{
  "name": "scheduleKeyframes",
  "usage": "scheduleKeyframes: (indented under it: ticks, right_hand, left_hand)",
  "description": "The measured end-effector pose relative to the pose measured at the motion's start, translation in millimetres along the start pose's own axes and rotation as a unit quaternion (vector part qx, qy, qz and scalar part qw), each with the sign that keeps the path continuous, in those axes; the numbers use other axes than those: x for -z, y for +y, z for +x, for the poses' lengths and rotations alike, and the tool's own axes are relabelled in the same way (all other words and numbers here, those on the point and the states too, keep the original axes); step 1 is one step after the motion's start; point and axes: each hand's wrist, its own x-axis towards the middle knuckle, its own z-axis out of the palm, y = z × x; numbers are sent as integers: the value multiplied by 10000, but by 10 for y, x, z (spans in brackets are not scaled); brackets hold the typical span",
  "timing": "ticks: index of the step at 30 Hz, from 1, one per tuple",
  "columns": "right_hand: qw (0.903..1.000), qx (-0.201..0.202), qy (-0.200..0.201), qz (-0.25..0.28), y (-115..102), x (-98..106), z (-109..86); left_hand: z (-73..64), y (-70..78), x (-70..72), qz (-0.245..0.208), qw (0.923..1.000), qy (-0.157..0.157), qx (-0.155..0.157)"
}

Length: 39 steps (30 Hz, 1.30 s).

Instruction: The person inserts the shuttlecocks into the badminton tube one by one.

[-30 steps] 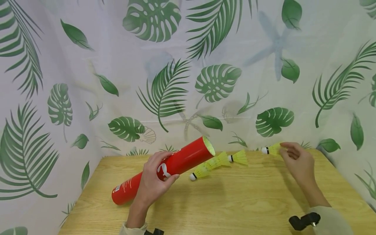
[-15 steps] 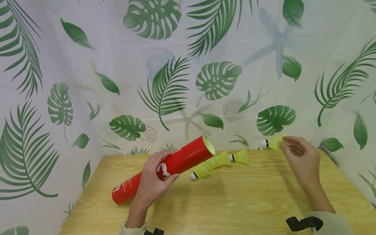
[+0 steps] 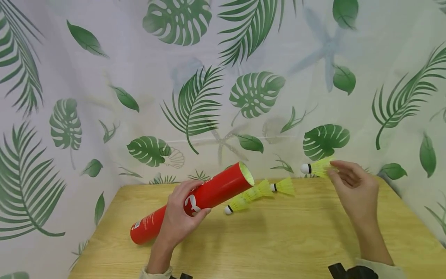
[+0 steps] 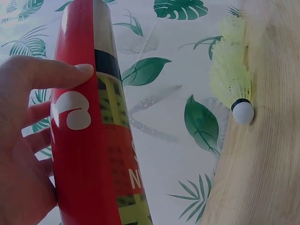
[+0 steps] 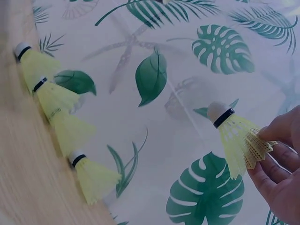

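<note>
My left hand (image 3: 179,217) grips a red shuttlecock tube (image 3: 223,188) around its middle. The tube is tilted, its open end up to the right and its lower end down near the table at left. In the left wrist view a clear strip along the tube (image 4: 112,108) shows yellow-green and dark patterns inside. With thumb and fingers, my right hand (image 3: 357,190) pinches the skirt of a yellow shuttlecock (image 3: 318,167); its white cork, banded in black, points left toward the tube's mouth. In the right wrist view this shuttlecock (image 5: 234,136) hangs in front of the leafy cloth.
Several yellow shuttlecocks (image 3: 258,190) lie in a row at the back of the wooden table (image 3: 278,240), partly behind the tube's open end. A white cloth with green leaves (image 3: 216,116) rises behind the table and along both sides.
My right hand lifts the shuttlecock a little and, over the last half second, brings it slightly left toward the tube. My left hand keeps the tube at nearly the same tilt.
</note>
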Motion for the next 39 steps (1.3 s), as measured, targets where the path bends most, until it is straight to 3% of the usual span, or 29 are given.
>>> scheduleKeyframes:
  ticks: [6,20,30,39]
  right_hand:
    - [9999,-121,-15,115,-177,-52,-46]
    - [9986,-17,-27,537,-329,-184,-83]
    - [9946,353,-514,828,-445,-368,-231]
    - [9897,336,-571,1270,-524,-497,-300]
  left_hand:
    - [-8,-2,16,5,9999,14,123]
    - [87,-25,-16,-31,9998,-187,-3]
    - [49,-39,-18,42,9998,-209,30]
    - [43,4,-42,4,9998,-184,-33]
